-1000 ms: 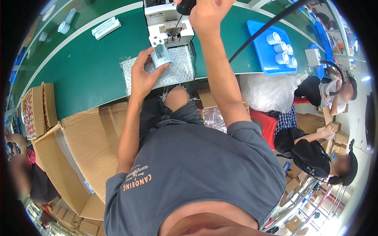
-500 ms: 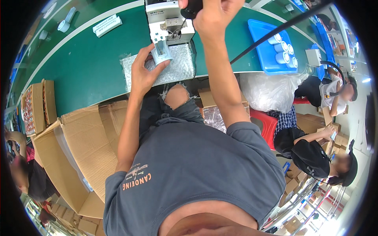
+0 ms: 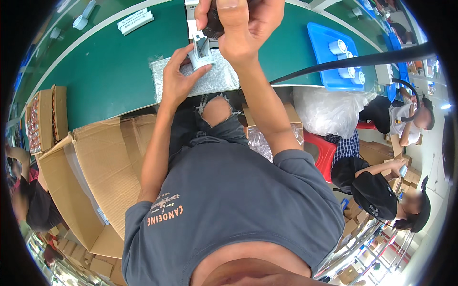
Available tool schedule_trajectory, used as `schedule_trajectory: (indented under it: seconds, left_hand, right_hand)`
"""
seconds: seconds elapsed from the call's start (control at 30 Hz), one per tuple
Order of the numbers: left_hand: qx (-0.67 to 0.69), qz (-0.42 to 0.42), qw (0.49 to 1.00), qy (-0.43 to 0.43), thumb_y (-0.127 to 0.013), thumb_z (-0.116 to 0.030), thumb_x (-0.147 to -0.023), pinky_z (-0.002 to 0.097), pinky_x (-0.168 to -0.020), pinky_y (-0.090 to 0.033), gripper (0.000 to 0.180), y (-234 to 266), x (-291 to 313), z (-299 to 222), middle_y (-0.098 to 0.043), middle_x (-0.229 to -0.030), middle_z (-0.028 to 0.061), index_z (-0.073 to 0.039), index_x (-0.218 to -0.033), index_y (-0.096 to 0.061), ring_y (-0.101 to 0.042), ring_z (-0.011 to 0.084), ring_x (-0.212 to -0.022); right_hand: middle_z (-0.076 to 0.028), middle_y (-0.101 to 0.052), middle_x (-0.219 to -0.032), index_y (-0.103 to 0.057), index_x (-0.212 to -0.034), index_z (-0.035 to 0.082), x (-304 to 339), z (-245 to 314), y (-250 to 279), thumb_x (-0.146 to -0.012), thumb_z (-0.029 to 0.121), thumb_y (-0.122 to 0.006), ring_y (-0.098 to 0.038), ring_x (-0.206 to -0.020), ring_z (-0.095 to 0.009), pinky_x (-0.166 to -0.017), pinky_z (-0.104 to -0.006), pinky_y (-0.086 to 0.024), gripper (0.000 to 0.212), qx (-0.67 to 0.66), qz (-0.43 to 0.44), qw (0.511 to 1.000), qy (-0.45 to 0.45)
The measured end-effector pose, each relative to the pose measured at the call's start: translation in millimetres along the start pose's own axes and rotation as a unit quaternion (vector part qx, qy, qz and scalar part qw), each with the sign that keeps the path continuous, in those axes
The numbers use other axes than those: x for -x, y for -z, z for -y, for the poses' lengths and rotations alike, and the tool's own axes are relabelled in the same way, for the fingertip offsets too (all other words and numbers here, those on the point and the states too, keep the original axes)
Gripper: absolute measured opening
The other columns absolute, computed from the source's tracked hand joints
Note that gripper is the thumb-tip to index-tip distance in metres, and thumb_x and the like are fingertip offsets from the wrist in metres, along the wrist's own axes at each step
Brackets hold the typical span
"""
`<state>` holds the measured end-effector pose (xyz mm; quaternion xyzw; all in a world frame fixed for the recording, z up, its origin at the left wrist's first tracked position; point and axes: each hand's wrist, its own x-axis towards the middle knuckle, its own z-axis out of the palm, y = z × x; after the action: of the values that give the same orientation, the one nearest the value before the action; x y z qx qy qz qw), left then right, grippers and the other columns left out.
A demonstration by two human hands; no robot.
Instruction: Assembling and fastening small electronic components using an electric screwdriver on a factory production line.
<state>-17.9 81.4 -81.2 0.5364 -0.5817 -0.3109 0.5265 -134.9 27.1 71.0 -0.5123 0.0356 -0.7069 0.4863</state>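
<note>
Two hands of mine meet over the table (image 3: 109,88), and between them sits a pale blue plastic part (image 3: 202,59), narrow and slotted above, widening to a round, flared base. My left hand (image 3: 180,76) is clamped on it, the thumb pressing near the rim and the fingers against the opposite side. My right hand (image 3: 248,33) is wrapped tight around a black tool (image 3: 213,23), rounded and smooth, held just above the part's upper end; its tip is too small to make out clearly. The part is in front of a white machine (image 3: 190,10), over a crinkled, silvery-clear plastic sheet (image 3: 223,71); I cannot tell whether its base touches that sheet. Some dark lettering shows on the machine, mostly covered by my hand. Dark print also runs along two white strips (image 3: 136,22) lying side by side on the smooth green tabletop, and orange and pale lettering marks my grey cloth shirt (image 3: 243,190). To my right, a glossy blue tray (image 3: 318,39) carries short white cylinders (image 3: 338,46) with round ends, and a black cable (image 3: 353,62) crosses in front of them. Ribbed brown cardboard (image 3: 107,167) stands open on my left.
</note>
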Motion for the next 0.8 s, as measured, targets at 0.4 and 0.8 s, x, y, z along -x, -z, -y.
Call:
schedule_trajectory:
  seconds: [0.4,0.8]
  left_hand:
    - [-0.009,0.000,1.000,-0.012,-0.090,-0.019,-0.078,0.0350,-0.092,-0.055,0.063,-0.9,-0.9,2.9,-0.068,-0.120,0.0127,0.001,-0.132,-0.064,-0.068,0.0235,-0.102]
    - [-0.027,0.015,0.999,-0.036,-0.089,-0.017,-0.080,0.0347,-0.091,-0.055,0.060,1.3,-0.8,2.7,-0.068,-0.122,0.0124,0.003,-0.131,-0.064,-0.068,0.0235,-0.105]
  right_hand:
    - [-0.011,-0.061,-0.093,-0.033,-0.146,-0.004,-21.9,-13.0,23.4,-0.098,0.002,-0.062,-0.057,-0.063,-0.011,-0.056,-0.0234,-0.046,0.057,0.144,0.191,0.951,0.195]
    - [-0.007,-0.060,-0.090,-0.041,-0.136,-0.003,-23.3,-20.2,25.0,-0.093,0.001,-0.068,-0.058,-0.064,-0.010,-0.056,-0.0232,-0.047,0.051,0.193,0.174,0.953,0.156]
